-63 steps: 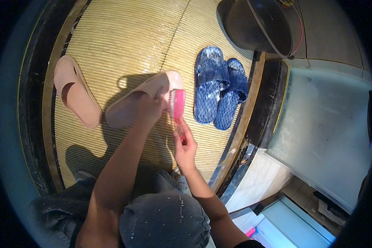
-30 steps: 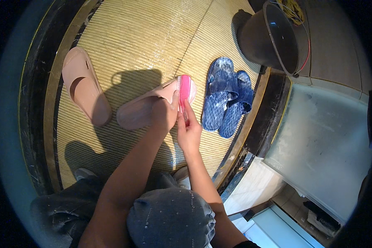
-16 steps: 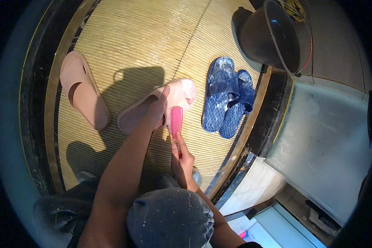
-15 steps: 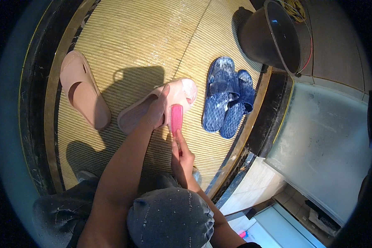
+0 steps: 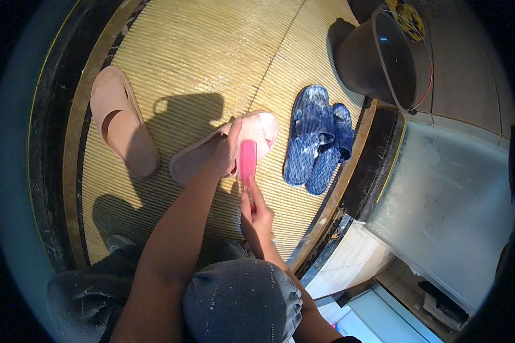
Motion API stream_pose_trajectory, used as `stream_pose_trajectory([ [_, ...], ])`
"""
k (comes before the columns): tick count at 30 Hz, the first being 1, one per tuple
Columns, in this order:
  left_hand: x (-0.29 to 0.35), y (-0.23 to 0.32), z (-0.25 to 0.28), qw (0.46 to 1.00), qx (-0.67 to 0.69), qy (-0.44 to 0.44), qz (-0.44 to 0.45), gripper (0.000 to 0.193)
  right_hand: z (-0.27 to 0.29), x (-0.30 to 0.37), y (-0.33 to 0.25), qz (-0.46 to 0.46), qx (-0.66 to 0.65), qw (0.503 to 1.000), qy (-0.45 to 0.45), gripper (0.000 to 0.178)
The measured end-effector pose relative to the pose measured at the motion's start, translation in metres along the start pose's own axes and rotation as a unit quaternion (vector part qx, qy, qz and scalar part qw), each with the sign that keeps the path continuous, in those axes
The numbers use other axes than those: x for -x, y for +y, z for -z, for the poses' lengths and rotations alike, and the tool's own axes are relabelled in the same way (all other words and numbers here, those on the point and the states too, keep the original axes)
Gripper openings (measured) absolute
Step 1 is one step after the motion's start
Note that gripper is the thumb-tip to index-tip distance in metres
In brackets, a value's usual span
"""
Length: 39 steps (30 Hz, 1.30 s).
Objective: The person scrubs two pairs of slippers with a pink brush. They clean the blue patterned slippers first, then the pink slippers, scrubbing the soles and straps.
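A light pink slipper (image 5: 257, 127) lies on the ribbed yellow floor, its toe pointing right. My left hand (image 5: 228, 150) grips it at the foot opening, thumb over the upper and the other fingers hidden inside or beneath. A bright pink brush (image 5: 248, 160) rests against the side of the slipper's upper. My right hand (image 5: 257, 216) is closed on the brush's near end; the bristles are turned toward the slipper and cannot be made out. The matching pink slipper (image 5: 123, 126) lies on the floor to the left, partly in shadow.
Two blue patterned slippers (image 5: 309, 137) overlap on the floor to the right. Beyond them a dark bucket (image 5: 372, 57) with a wire handle is at the upper right. A dark raised edge (image 5: 375, 160) borders the floor there, with a frosted panel (image 5: 440, 211) beyond.
The brush has slid a little farther away along the slipper's upper, with my right hand following. My left hand keeps its grip. The whole view has shifted slightly.
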<state>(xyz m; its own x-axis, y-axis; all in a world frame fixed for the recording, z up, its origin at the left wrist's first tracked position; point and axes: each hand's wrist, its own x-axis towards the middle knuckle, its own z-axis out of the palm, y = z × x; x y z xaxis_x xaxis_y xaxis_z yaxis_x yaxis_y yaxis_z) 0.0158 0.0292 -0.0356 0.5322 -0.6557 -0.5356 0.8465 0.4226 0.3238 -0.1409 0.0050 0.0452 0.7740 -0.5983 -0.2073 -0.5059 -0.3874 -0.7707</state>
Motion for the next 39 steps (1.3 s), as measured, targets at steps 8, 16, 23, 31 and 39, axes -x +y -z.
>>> stream_pose_trajectory([
  [8, 0.011, 0.017, -0.023, 0.996, -0.040, 0.048, 0.065, 0.066, -0.007, -0.030, -0.004, 0.014, 0.049, 0.999, -0.001, 0.043],
  [16, -0.008, -0.001, -0.003, 1.000, -0.009, -0.009, 0.027, 0.065, -0.002, -0.056, -0.034, -0.009, 0.033, 0.999, -0.026, 0.042],
  [23, -0.008, 0.000, 0.004, 0.999, -0.019, -0.003, 0.035, 0.069, 0.010, 0.012, -0.001, -0.031, 0.051, 0.996, -0.066, 0.043],
  [31, -0.007, 0.002, 0.001, 0.999, -0.025, -0.025, 0.036, 0.073, -0.005, -0.087, -0.031, 0.002, 0.061, 0.998, -0.005, 0.040],
  [39, -0.017, -0.008, 0.024, 0.998, -0.042, -0.036, 0.011, 0.077, 0.008, -0.001, -0.012, -0.066, 0.058, 0.993, -0.081, 0.046],
])
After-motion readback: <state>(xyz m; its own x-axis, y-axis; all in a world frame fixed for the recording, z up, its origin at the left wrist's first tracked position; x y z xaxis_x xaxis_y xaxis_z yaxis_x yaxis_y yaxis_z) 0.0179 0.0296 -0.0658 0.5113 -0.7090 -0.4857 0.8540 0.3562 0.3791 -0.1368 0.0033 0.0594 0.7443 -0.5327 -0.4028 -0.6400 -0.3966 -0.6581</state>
